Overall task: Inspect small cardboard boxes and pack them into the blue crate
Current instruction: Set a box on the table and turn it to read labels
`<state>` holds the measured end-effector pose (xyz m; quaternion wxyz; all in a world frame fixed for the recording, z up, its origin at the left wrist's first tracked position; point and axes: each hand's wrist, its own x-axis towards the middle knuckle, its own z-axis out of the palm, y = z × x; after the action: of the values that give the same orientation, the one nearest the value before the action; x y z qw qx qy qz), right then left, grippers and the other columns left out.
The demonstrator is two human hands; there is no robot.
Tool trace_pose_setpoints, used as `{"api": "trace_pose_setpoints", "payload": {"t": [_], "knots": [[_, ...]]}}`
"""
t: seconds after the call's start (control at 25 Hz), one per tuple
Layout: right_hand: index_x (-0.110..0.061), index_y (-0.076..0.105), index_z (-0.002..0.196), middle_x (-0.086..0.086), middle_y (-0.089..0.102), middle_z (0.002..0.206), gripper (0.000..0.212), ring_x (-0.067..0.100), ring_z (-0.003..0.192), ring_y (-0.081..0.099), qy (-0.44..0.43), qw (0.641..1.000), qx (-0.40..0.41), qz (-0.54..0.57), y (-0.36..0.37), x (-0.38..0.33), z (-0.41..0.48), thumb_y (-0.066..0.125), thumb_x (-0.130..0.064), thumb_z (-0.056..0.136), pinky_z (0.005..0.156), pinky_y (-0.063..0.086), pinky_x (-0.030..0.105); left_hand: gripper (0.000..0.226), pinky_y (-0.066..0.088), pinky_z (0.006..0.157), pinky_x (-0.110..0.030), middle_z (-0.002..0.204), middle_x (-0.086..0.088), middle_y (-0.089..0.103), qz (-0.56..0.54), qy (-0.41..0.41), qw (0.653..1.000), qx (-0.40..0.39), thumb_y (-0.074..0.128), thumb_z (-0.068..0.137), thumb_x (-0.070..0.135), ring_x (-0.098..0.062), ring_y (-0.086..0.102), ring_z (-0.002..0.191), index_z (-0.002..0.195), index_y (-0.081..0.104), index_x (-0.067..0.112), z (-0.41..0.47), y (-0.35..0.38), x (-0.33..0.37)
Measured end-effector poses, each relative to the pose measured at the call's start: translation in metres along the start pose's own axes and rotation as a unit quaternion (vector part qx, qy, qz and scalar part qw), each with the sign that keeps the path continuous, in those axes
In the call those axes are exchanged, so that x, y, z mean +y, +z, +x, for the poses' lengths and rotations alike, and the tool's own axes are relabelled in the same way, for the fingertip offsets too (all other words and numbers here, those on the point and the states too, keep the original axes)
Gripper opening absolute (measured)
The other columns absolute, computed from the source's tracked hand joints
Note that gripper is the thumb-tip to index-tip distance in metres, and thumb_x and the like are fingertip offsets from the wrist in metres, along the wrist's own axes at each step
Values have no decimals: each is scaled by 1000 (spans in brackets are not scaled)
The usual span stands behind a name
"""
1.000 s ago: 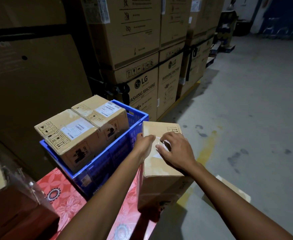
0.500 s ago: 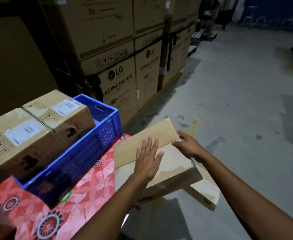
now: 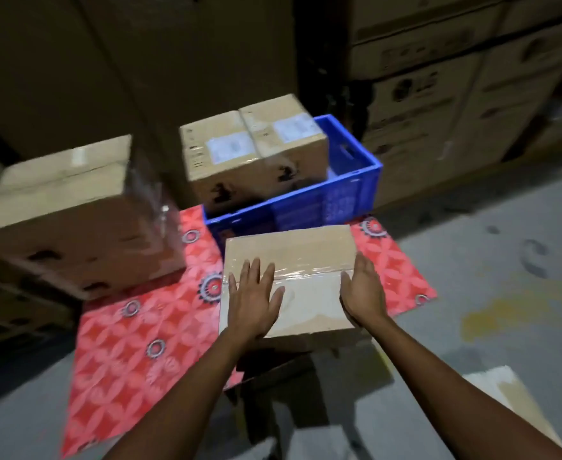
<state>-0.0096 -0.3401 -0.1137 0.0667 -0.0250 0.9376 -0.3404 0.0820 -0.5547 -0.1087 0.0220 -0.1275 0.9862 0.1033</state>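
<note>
A taped cardboard box point(image 3: 306, 260) lies flat in front of me, just before the blue crate point(image 3: 349, 190). My left hand point(image 3: 253, 297) presses flat on its top with fingers spread. Against the box's right edge lies my right hand point(image 3: 362, 293), fingers straight. Two labelled cardboard boxes point(image 3: 253, 151) stand side by side in the left part of the crate and rise above its rim.
A red patterned mat point(image 3: 133, 327) lies under the crate on the grey floor. A larger stack of boxes point(image 3: 64, 207) stands at the left. Tall cartons point(image 3: 439, 94) fill the back. Another box point(image 3: 512, 396) lies at lower right.
The view has swung left and down. The box turned from tilted to flat and now faces the crate. My right hand slid from its far corner to its right edge.
</note>
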Motion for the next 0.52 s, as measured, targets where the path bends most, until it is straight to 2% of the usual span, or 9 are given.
{"api": "trace_pose_setpoints", "payload": {"t": [0.12, 0.28, 0.4, 0.52], "knots": [[-8, 38, 153, 13, 23, 165, 65, 35, 148, 27, -101, 992, -63, -32, 40, -53, -22, 56, -34, 97, 118, 33, 45, 70, 1, 123, -56, 170, -6, 11, -1, -81, 997, 14, 21, 97, 63, -25, 1, 157, 159, 27, 32, -43, -11, -69], [-15, 45, 150, 4, 21, 168, 63, 30, 156, 7, -222, 962, -126, -94, 91, -111, -61, 48, -47, 95, 123, 24, 45, 69, 14, 119, -63, 165, -13, 23, -18, -224, 973, 49, 27, 95, 63, -33, 10, 155, 155, 36, 29, -94, -26, -137], [-18, 37, 154, 2, 16, 169, 69, 31, 157, -2, -246, 950, -144, -131, 121, -144, -77, 42, -53, 96, 125, 19, 45, 78, 21, 119, -59, 166, -11, 22, -21, -231, 971, 50, 18, 92, 68, -31, 10, 155, 157, 34, 29, -117, -33, -186], [-19, 34, 156, 1, 15, 169, 72, 31, 156, -3, -255, 944, -140, -154, 147, -174, -84, 41, -57, 95, 125, 18, 45, 78, 26, 119, -52, 169, -6, 18, -23, -212, 976, 50, 17, 92, 70, -28, 6, 157, 159, 28, 31, -127, -36, -234]]}}
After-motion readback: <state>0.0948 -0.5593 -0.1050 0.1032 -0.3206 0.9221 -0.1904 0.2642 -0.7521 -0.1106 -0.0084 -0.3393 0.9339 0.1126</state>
